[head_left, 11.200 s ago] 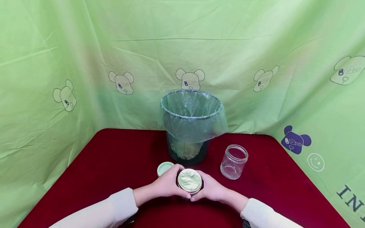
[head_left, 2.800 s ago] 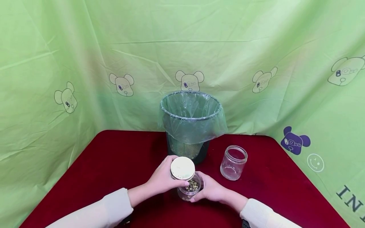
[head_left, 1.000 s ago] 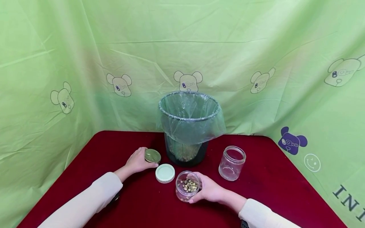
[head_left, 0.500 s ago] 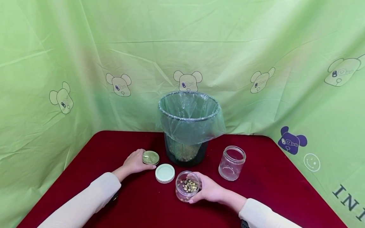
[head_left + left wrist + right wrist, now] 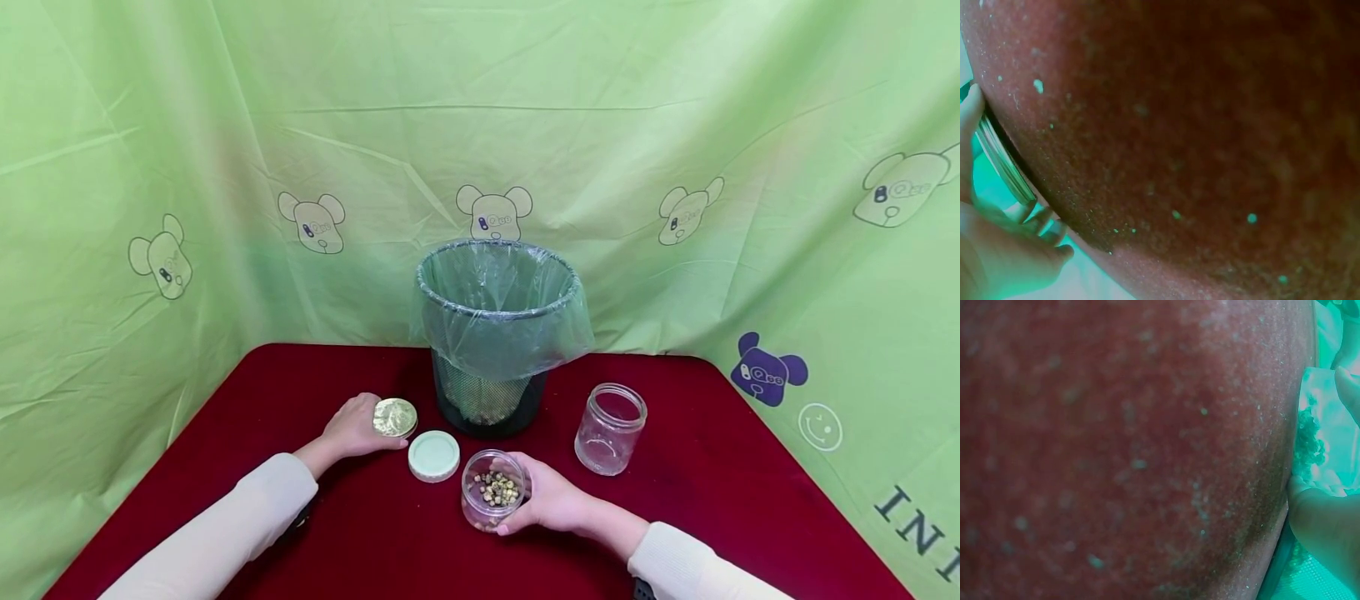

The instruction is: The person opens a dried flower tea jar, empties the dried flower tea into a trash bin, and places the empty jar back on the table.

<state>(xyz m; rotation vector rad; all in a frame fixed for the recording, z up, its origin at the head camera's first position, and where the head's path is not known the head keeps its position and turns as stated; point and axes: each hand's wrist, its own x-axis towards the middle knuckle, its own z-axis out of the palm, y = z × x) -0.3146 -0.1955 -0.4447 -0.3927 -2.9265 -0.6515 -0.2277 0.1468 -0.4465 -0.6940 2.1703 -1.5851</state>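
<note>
In the head view my left hand [image 5: 352,427] holds a round gold metal lid [image 5: 395,417] at its edge, thumb on the near side, low over the red table left of the bin. The left wrist view shows that lid [image 5: 1007,164] edge-on, close to the cloth, between thumb and fingers. My right hand [image 5: 553,497] grips a small clear jar [image 5: 477,510] from its right side. The jar stands upright and uncovered, with small dried yellowish buds [image 5: 498,488] inside. A pale green lid [image 5: 434,455] lies between the gold lid and this jar.
A mesh bin [image 5: 491,392] with a translucent green bag [image 5: 502,342] over its rim stands at the back middle of the red table [image 5: 675,500]. An open, clear glass jar [image 5: 611,433] stands to the right. Green curtain [image 5: 600,100] surrounds the table.
Both hands were on the gold-lidded jar earlier. My left hand has lifted the lid off and brought it left, down to the table beside the pale green lid. My right hand stays on the jar.
</note>
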